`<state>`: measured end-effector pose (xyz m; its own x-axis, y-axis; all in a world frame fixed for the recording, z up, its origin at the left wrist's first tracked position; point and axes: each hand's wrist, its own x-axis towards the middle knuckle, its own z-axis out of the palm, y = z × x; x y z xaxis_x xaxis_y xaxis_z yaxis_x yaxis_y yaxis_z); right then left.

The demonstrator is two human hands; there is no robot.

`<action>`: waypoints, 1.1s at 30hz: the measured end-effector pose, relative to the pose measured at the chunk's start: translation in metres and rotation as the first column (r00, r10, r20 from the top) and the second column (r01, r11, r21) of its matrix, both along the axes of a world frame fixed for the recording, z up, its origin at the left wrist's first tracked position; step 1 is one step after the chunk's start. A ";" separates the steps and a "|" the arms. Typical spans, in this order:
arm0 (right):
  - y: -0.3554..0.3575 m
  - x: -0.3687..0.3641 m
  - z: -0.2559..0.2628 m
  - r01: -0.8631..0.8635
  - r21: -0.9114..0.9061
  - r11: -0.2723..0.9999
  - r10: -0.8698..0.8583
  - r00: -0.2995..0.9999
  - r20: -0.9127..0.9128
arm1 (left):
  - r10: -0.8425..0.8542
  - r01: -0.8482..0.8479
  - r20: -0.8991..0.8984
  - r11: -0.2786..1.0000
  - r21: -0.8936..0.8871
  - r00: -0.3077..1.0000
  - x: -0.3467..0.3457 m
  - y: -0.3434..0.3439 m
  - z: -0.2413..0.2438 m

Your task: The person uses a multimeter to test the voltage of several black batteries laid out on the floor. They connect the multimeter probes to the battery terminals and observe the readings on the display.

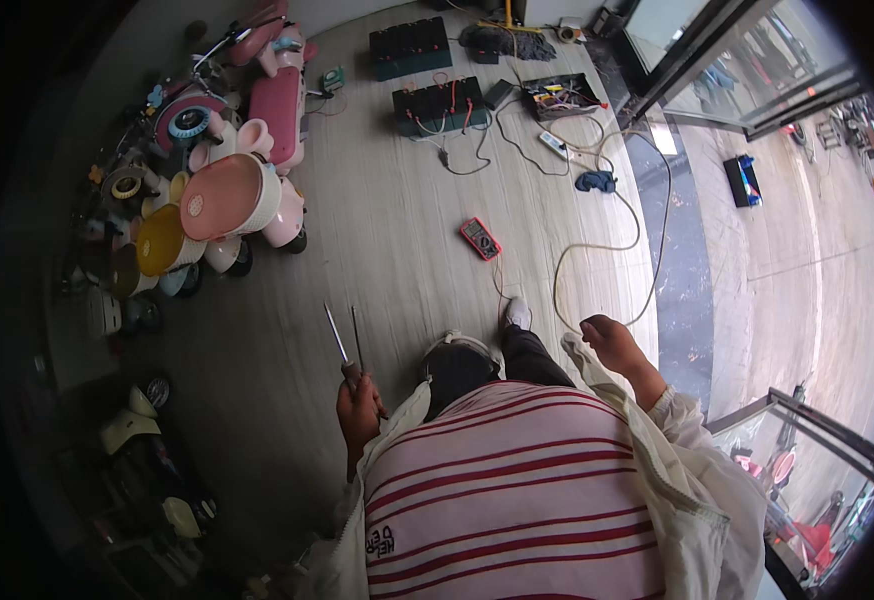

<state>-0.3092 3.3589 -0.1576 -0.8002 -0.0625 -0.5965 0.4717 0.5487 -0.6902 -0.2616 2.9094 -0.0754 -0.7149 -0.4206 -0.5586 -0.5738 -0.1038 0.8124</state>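
My left hand [358,412] grips a screwdriver [337,334] with a bright shaft and a brownish handle, its tip pointing forward. A second, thinner dark-shafted tool [357,337] sticks out of the same hand; its handle is hidden. On the right, my right hand [617,349] hangs beside the pale jacket's open edge [578,352], fingers curled and partly hidden, so whether it holds anything is unclear. A red-and-black digital multimeter [480,238] lies on the floor ahead, its leads running back towards my shoe [518,313].
Children's ride-on scooters [231,196] crowd the left. Battery packs [441,105] with wires stand ahead, near a black toolbox [566,96], a power strip [554,145] and a mop [508,41]. A looped cable [609,246] and blue cloth [596,181] lie by the doorway with glass doors [737,67].
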 end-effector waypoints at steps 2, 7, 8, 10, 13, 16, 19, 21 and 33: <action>-0.006 -0.038 0.005 -0.064 0.024 0.998 0.065 0.997 -0.036 | 0.064 -0.063 0.029 0.998 -0.031 0.998 -0.003 -0.023 -0.011; -0.061 -0.112 0.016 -0.141 0.071 0.988 0.150 0.978 -0.148 | 0.204 -0.199 0.124 0.979 -0.051 0.971 -0.001 -0.089 -0.032; -0.070 -0.118 0.018 -0.072 0.053 0.996 0.078 0.990 -0.120 | 0.144 -0.129 0.174 0.987 -0.092 0.974 -0.012 -0.105 -0.034; -0.092 -0.110 0.010 0.080 -0.004 0.997 -0.079 0.989 -0.122 | 0.051 -0.040 0.176 0.997 -0.066 0.983 -0.051 -0.143 -0.027; -0.129 -0.058 -0.001 0.305 0.105 0.947 -0.293 0.950 -0.111 | -0.142 0.151 0.121 0.986 -0.072 0.982 -0.131 -0.220 -0.039; -0.185 0.023 0.003 0.513 0.174 0.840 -0.534 0.840 0.100 | -0.314 0.317 0.047 0.941 -0.115 0.948 -0.220 -0.298 -0.048; -0.260 0.042 0.024 0.492 0.212 0.844 -0.536 0.781 0.321 | -0.301 0.292 -0.092 0.951 -0.100 0.949 -0.301 -0.344 -0.033; -0.308 0.016 0.049 0.209 0.168 0.963 -0.242 0.947 0.211 | -0.228 0.227 -0.176 0.974 -0.030 0.958 -0.327 -0.364 -0.019; -0.400 -0.108 0.056 0.135 0.214 0.967 -0.137 0.991 -0.006 | -0.262 0.271 0.185 0.962 -0.026 0.947 -0.268 -0.436 -0.090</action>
<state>-0.4176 2.9588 -0.1011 -0.7870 0.1758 -0.5914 0.5575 0.6132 -0.5596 -0.5300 2.4730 -0.1655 -0.6955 -0.2594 -0.6701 -0.7108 0.1114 0.6946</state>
